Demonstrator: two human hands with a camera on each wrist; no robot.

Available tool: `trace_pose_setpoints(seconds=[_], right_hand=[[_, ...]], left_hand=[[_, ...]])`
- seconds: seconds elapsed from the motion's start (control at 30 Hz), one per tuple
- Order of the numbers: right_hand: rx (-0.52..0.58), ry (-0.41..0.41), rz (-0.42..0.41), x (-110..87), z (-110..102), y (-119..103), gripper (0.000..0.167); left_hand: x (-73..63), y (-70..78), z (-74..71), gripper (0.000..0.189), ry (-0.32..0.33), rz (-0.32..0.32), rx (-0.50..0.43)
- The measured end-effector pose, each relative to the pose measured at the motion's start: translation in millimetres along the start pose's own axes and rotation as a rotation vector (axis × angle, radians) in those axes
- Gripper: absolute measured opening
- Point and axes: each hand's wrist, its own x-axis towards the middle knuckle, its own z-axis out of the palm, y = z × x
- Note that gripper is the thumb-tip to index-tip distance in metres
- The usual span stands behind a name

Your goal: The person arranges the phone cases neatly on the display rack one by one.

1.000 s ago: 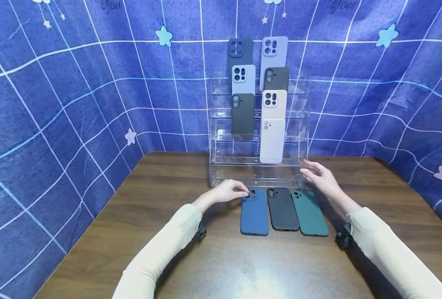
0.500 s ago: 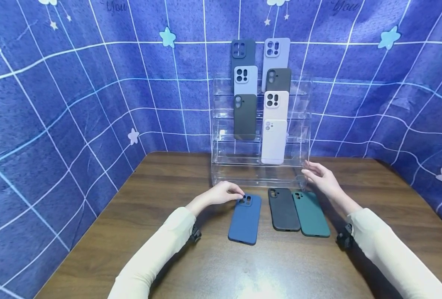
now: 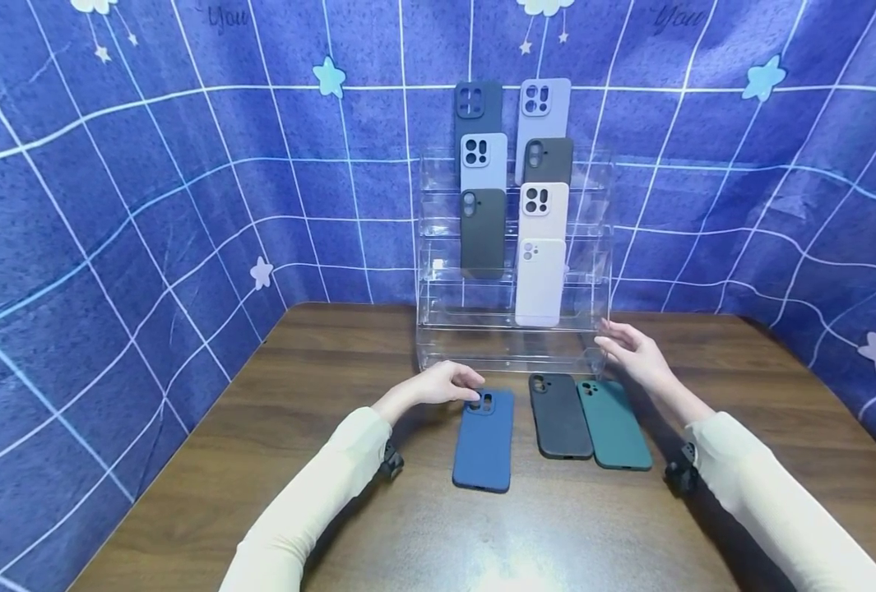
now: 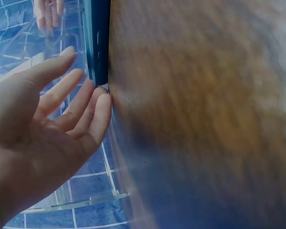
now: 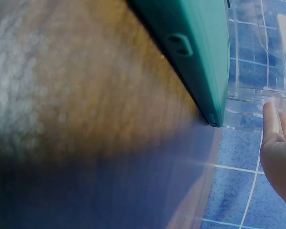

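My left hand [image 3: 441,382] is at the top edge of a blue phone case [image 3: 484,440] lying flat on the table. In the left wrist view its fingers [image 4: 88,112] are loosely bent by the end of the case, and the thumb stands clear of it; whether a fingertip touches is unclear. My right hand [image 3: 639,355] is beside the right side of a clear stepped display rack [image 3: 512,362], fingers extended; contact is hard to tell. A black phone case [image 3: 560,418] and a green phone case [image 3: 615,425] lie side by side, right of the blue one.
Several phone cases stand on the rack in two columns, including a dark one [image 3: 483,234] on the left and a white one [image 3: 540,284] lowest on the right. Behind the wooden table [image 3: 319,353] hangs a blue grid-patterned cloth [image 3: 349,197].
The blue case has slid left and toward me, away from the black case, and has straightened slightly. My left hand moved left with it, and its thumb has lifted. The right hand stays put.
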Motion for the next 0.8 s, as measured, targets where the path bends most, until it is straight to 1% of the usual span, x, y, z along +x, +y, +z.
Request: trace_pose_setpoints(seconds=[0.17, 0.27, 0.4, 0.5, 0.57, 0.67, 0.73, 0.8], right_hand=[[-0.008, -0.002, 0.005, 0.4, 0, -1, 0.049], [-0.005, -0.002, 0.006, 0.0, 0, -1, 0.050], [-0.006, -0.003, 0.011, -0.1, 0, -2, 0.049], [-0.009, -0.003, 0.015, 0.1, 1, -2, 0.048], [-0.010, -0.005, 0.018, 0.2, 1, -2, 0.048], [-0.011, -0.003, 0.022, -0.1, 0, -2, 0.051], [-0.011, -0.002, 0.022, -0.4, 0, -1, 0.052], [-0.013, 0.000, 0.020, -0.9, 0, -1, 0.052]], left_hand=[[-3.7, -2.5, -0.8, 0.036, -0.014, -0.044, 0.007], [-5.0, -3.2, -0.7, 0.035, -0.014, -0.055, 0.020], [-6.3, -0.3, 0.4, 0.036, -0.011, -0.078, 0.041], [-7.2, 3.0, 1.8, 0.036, 0.004, -0.098, 0.077], [-7.3, 4.9, 2.9, 0.035, 0.020, -0.096, 0.107], [-6.6, 6.9, 4.2, 0.032, 0.053, -0.067, 0.152], [-6.0, 6.8, 4.4, 0.030, 0.070, -0.058, 0.162], [-6.1, 5.8, 4.5, 0.029, 0.077, -0.060, 0.147]])
